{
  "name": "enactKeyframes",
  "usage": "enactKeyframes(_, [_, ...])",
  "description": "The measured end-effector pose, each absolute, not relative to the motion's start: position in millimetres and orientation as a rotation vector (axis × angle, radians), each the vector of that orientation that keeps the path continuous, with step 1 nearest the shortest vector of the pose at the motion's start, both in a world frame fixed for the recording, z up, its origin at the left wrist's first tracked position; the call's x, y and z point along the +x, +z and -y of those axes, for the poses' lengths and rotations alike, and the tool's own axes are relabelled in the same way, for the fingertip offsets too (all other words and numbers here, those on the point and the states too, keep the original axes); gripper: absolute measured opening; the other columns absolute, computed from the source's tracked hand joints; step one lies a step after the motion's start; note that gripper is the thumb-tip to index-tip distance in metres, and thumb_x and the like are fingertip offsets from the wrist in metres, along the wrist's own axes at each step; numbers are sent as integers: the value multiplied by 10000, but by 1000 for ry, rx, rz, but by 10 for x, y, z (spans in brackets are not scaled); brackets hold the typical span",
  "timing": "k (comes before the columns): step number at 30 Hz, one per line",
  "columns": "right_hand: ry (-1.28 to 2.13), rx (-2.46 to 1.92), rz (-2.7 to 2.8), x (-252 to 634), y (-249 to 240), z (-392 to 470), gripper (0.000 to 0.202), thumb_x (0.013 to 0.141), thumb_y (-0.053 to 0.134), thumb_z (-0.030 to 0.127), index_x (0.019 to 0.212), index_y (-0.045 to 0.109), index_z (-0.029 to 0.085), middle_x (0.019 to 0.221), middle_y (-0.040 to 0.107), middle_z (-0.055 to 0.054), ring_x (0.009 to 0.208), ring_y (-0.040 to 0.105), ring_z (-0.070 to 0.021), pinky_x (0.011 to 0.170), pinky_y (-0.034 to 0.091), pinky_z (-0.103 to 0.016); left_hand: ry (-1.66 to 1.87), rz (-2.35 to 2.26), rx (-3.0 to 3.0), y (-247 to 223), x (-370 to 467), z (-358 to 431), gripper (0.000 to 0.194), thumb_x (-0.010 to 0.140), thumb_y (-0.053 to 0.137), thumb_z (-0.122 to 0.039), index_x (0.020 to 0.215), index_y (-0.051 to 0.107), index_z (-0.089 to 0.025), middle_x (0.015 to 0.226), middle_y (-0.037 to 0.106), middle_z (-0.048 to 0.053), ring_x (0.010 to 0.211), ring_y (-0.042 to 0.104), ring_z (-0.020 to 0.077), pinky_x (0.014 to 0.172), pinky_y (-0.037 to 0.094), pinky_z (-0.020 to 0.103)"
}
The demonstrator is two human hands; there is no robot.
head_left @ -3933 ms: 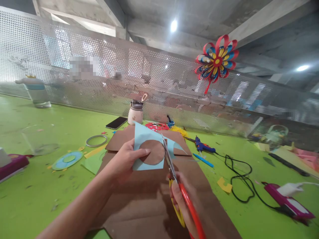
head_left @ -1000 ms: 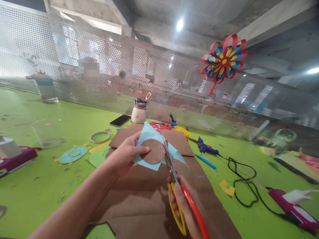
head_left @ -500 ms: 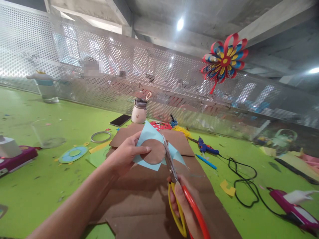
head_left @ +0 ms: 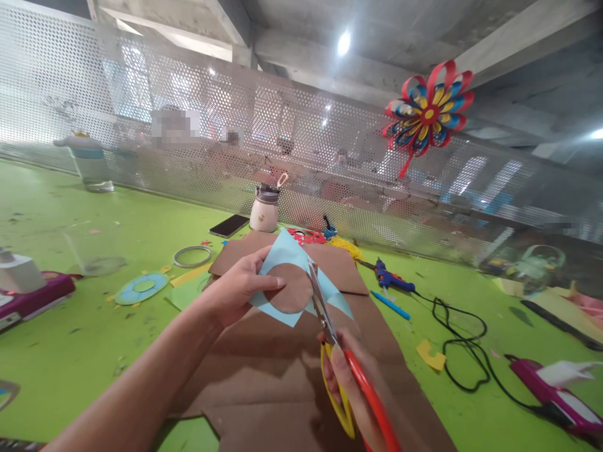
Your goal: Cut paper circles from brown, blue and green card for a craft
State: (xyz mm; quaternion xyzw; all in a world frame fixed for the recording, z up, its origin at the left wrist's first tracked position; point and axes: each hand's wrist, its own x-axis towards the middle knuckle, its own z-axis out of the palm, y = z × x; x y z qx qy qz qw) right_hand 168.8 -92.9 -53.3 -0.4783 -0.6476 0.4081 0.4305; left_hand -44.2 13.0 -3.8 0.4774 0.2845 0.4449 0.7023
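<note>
Table (head_left: 151,216), green, under concrete ceiling (head_left: 301,31), left hand (head_left: 240,285) tight on paper (head_left: 288,252), right (head_left: 347,367) on scissors (head_left: 326,321).

Looking at a lime-green table (head_left: 151,220) here, scuffed and flecked with tiny scraps. Carrying a big creased sheet of brown cardboard (head_left: 264,389) up the middle, plus a black phone (head_left: 229,225) and a pale bottle (head_left: 264,215) just past its far edge. Hosting a clear cup (head_left: 97,251), gray ring (head_left: 193,265), blue paper ring (head_left: 157,284) and purple power strip (head_left: 54,289) on the left. Also holding a blue glue gun (head_left: 393,278), bright blue pen (head_left: 391,306), yellow scrap (head_left: 431,357) and second purple power strip (head_left: 541,392) over on the right.
</note>
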Motion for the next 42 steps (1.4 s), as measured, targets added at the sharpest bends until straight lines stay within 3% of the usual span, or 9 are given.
enactKeyframes(10, [1073, -1213, 1599, 1689, -537, 949, 279, 919, 559, 301, 1161, 571, 162, 1144, 610, -77, 927, 630, -202, 773, 544, -390, 990, -641, 1070, -10, -454, -114, 629, 655, 706, -73, 1254, 556, -189, 983, 722, 109, 774, 688, 222, 688, 540, 297])
enactKeyframes(14, [1075, -1225, 1594, 1681, -548, 926, 274, 928, 519, 392, 1043, 595, 155, 890, 636, -29, 702, 613, -141, 631, 524, -298, 979, -652, 1087, 11, -468, -118, 609, 640, 721, -82, 1225, 582, -180, 976, 719, 124, 778, 689, 240, 664, 538, 300])
enactKeyframes(19, [1075, -1273, 1551, 1688, -627, 866, 438, 847, 485, 617, 958, 570, 202, 613, 501, 19, 517, 477, -119, 469, 390, -237, 950, -621, 1123, -9, -498, -141, 588, 645, 715, -83, 1213, 597, -179, 983, 715, 127, 794, 680, 237, 676, 534, 301])
enactKeyframes(22, [1132, -1323, 1495, 1691, -710, 841, 521, 802, 476, 688, 976, 545, 202, 611, 458, 27, 468, 381, -91, 409, 317, -211, 939, -618, 1131, -21, -507, -152, 577, 646, 714, -83, 1204, 602, -173, 969, 717, 123, 767, 676, 222, 665, 533, 290])
enactKeyframes(26, [1207, -1372, 1429, 1691, -783, 826, 601, 742, 486, 749, 980, 544, 201, 594, 427, 35, 473, 359, -90, 406, 295, -197, 929, -617, 1139, -31, -507, -175, 566, 671, 706, -81, 1218, 591, -174, 994, 710, 127, 786, 675, 216, 678, 535, 289])
enactKeyframes(31, [1258, -1297, 1399, 1657, -773, 825, 572, 771, 478, 725, 995, 524, 201, 604, 408, 47, 489, 339, -80, 429, 289, -185, 986, -635, 1098, -48, -478, -200, 547, 688, 728, -96, 1210, 594, -191, 1080, 692, 121, 892, 670, 216, 773, 531, 290])
enactKeyframes(37, [1301, -1221, 1247, 1547, -767, 789, 496, 815, 480, 673, 936, 505, 193, 627, 425, 49, 472, 341, -63, 411, 257, -176, 1199, -721, 786, -73, -316, -145, 288, 730, 727, -231, 1007, 681, -166, 936, 724, 62, 725, 673, 165, 622, 547, 241])
enactKeyframes(40, [1249, -1217, 1207, 1506, -752, 760, 499, 820, 470, 672, 919, 511, 185, 622, 435, 48, 465, 349, -57, 411, 273, -170, 1308, -645, 706, -107, -155, -52, 189, 779, 673, -246, 951, 686, -169, 942, 728, 43, 814, 677, 175, 718, 556, 250])
enactKeyframes(42, [1204, -1209, 1210, 1494, -740, 744, 485, 832, 461, 663, 896, 506, 185, 616, 429, 51, 472, 348, -57, 419, 282, -171, 1348, -562, 694, -144, -40, 26, 230, 786, 662, -200, 1014, 672, -171, 997, 725, 48, 938, 661, 193, 794, 547, 260])
